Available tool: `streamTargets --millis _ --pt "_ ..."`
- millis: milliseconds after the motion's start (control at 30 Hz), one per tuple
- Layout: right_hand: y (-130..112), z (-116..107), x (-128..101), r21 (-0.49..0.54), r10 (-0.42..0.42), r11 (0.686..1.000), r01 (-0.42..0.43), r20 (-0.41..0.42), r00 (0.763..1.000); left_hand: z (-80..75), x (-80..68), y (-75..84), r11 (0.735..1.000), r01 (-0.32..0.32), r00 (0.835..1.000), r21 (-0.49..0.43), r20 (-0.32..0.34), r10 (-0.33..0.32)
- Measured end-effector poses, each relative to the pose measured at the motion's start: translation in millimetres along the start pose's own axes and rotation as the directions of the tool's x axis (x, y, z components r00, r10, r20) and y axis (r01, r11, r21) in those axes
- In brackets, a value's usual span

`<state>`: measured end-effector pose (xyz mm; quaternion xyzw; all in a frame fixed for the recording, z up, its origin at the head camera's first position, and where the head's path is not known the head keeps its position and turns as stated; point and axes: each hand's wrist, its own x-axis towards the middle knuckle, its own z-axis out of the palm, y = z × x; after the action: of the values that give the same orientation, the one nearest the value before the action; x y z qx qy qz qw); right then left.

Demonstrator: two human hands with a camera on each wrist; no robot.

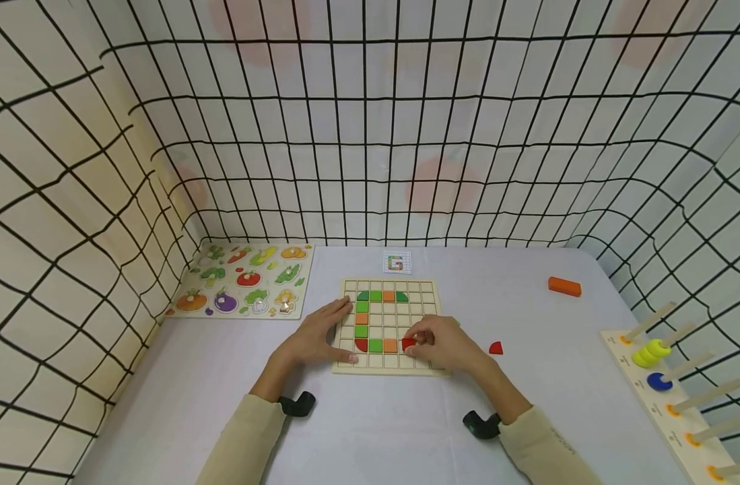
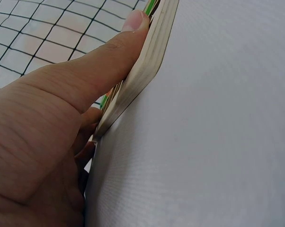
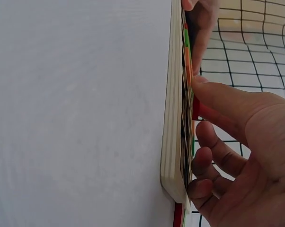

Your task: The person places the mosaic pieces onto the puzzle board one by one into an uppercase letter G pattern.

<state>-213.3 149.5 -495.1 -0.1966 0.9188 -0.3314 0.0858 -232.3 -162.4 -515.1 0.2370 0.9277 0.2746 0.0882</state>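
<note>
**Hands on grid board, red piece pinched over bottom row**

Grid board flat on grey worktop, near its middle, with green, orange and red tiles set in a G-like figure. Left hand laid on board's left edge, fingers straight and together, palm down, thumb running along the wooden rim in the left wrist view. Right hand over board's lower right part, fingers curled, thumb and forefinger pinching a red piece just right of the orange tile in the bottom row of the figure; cannot tell whether seated in its cell or just above. Second red quarter-round piece loose on worktop just right of that hand. Orange block farther off toward back right. Small pattern card just behind board. Vegetable peg puzzle at back left. Ring-stacking rack with yellow and blue rings along right edge.
</note>
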Motion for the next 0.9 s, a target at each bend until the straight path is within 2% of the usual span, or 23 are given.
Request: streamTargets --millis 467,900 --pt "-3.7 3.5 2.1 -0.014 -0.067 0.998 0.067 -0.008 0.998 -0.5 0.2 1.8 1.0 0.007 1.0 -0.002 0.003 -0.007" --pt "-0.8 5.8 2.1 -0.009 -0.064 0.998 0.064 -0.022 0.998 -0.1 0.5 0.8 1.0 0.03 0.999 -0.004 0.016 -0.03"
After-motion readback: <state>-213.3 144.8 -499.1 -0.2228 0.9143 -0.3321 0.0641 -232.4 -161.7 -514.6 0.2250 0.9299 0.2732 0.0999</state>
